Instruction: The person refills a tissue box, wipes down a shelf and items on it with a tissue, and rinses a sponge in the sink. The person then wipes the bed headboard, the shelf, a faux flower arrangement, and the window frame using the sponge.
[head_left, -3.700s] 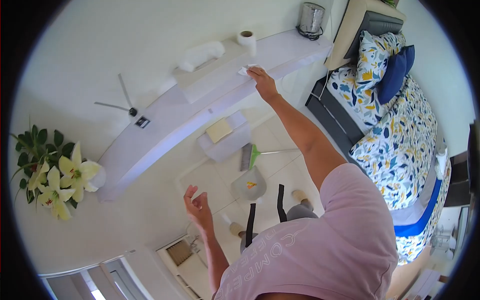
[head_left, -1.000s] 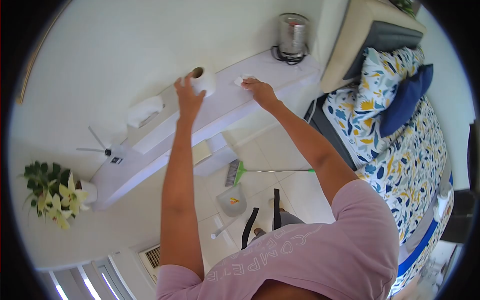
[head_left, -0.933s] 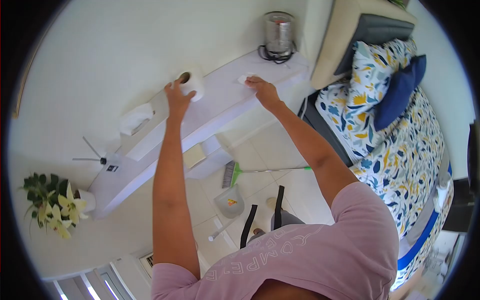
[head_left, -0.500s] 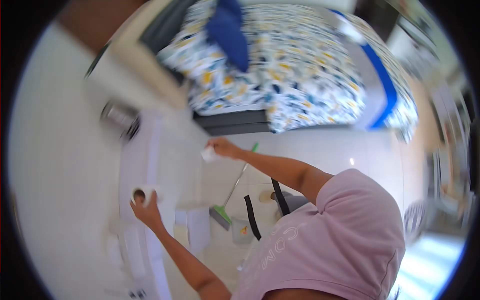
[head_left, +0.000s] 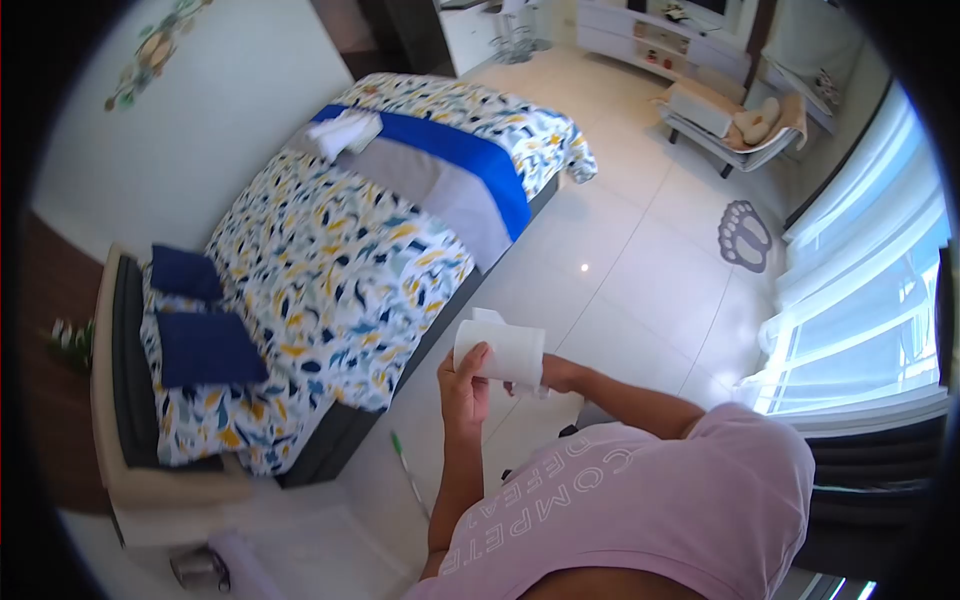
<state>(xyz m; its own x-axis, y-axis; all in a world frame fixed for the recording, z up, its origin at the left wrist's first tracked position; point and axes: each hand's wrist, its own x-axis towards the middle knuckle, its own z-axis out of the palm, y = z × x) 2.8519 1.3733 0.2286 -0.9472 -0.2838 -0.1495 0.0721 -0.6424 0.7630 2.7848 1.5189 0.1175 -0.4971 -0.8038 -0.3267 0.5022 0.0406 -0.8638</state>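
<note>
A white toilet paper roll (head_left: 505, 350) is held up in front of my chest, lying on its side. My left hand (head_left: 463, 388) grips its left end, the thumb pressed on the paper and the fingers behind. A small flap of paper sticks up above the roll. At the right end, my right hand (head_left: 557, 376) is closed at the roll's lower edge, partly hidden behind it. Some loose white paper shows by its fingers, and a fingertip peeks out underneath.
A bed with a patterned cover (head_left: 340, 260) and blue pillows (head_left: 212, 348) stands at left. A broom handle (head_left: 408, 470) rises beside it. Sheer curtains (head_left: 850, 310), a footprint-shaped mat (head_left: 745, 237) and a bench seat (head_left: 735, 125) are on the right. A metal canister (head_left: 195, 568) sits lower left.
My view has swung right, toward the window. My hands, apart before with the roll in the left and a white piece of paper in the right, have come together at the roll.
</note>
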